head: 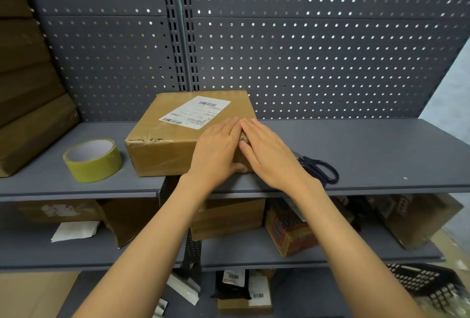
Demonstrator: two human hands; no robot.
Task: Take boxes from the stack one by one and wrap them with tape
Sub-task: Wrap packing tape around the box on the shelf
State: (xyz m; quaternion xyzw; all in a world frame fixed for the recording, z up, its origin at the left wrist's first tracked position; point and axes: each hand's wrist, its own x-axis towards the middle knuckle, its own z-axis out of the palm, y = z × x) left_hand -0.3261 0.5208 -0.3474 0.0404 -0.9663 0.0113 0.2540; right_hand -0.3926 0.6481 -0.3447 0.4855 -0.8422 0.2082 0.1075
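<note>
Two bare hands lie flat on the near right corner of a brown cardboard box (178,137) that sits on the smooth grey metal shelf (381,149): the left hand (218,149) and right hand (269,155) meet at the fingertips, fingers straight and held close together, pressing down over the glossy tape on the box's edge. The box is squat and rectangular, its front corner crumpled, with a white printed shipping label (195,111) on top. A round roll of yellowish tape (92,160) stands just left of it, dark-handled scissors (320,167) lie to the right, and the stack of taped boxes (28,93) leans at the far left, all before a perforated grey back panel (330,50).
</note>
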